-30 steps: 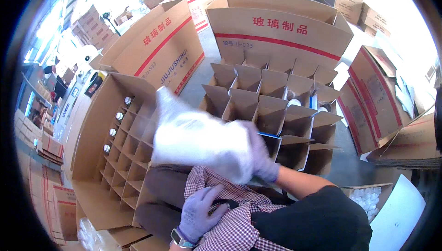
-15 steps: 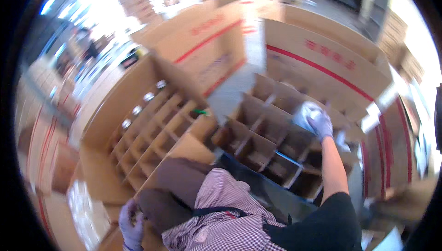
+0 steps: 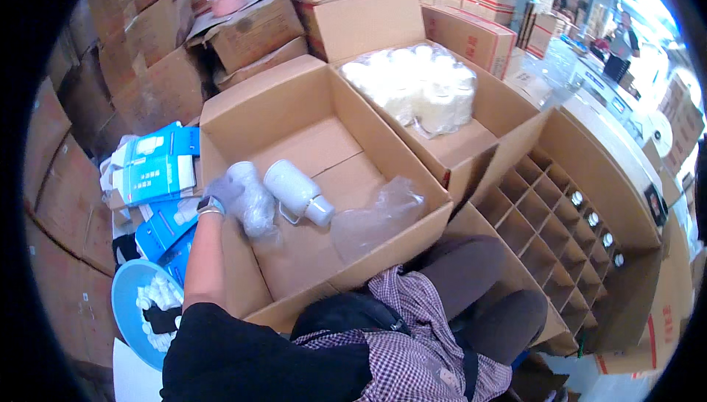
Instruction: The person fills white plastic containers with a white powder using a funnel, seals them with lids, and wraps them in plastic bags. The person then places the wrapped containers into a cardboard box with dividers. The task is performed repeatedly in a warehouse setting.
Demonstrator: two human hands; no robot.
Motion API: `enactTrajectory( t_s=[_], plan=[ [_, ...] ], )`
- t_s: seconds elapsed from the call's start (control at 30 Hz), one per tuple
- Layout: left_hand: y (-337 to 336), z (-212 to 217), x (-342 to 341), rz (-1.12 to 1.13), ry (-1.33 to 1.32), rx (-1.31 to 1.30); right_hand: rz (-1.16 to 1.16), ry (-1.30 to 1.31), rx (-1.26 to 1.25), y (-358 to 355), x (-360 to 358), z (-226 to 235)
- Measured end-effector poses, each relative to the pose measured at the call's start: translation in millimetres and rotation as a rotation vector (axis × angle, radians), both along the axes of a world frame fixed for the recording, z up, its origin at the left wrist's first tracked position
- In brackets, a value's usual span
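One wrapped vessel (image 3: 255, 204), touching left grip (image 3: 224, 191)

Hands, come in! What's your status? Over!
Left hand on plastic-wrapped white container. Right hand out of view. White handled mug lying alongside. Loose clear plastic nearby, not between them.

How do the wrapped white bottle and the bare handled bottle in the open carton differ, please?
The wrapped white bottle has crinkled clear plastic around it; the bare handled bottle has none. The left hand is on the wrapped white bottle, while no hand touches the bare handled bottle. Both are inside the open carton.
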State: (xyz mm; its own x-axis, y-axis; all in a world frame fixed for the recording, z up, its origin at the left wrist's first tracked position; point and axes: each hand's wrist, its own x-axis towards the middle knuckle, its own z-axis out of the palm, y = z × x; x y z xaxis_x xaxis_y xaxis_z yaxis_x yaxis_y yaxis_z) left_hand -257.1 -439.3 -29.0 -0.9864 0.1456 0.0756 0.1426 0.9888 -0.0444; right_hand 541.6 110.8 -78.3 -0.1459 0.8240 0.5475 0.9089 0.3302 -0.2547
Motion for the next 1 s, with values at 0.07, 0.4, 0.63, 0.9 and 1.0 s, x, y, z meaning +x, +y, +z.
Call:
enactTrajectory(
  t_s=[0.07, 0.4, 0.63, 0.9, 1.0],
  plan=[
    [10, -5, 10, 0.071, -0.181, -0.189, 0.128, 0.097, -0.011, 12, -35, 4],
    [58, -140, -151, -0.066, 0.203, 0.056, 1.217, -0.130, -0.049, -62, -317, 276],
    [71, -152, -170, -0.059, -0.076, 0.083, 1.655, -0.159, -0.229, -111, -338, 326],
    [84, -152, -104, -0.133, -0.533, -0.052, 1.728, -0.037, -0.362, -114, -319, 325],
    [91, -140, -89, -0.106, -0.642, 0.017, 1.752, 0.039, -0.374, -113, -306, 322]
  ],
)
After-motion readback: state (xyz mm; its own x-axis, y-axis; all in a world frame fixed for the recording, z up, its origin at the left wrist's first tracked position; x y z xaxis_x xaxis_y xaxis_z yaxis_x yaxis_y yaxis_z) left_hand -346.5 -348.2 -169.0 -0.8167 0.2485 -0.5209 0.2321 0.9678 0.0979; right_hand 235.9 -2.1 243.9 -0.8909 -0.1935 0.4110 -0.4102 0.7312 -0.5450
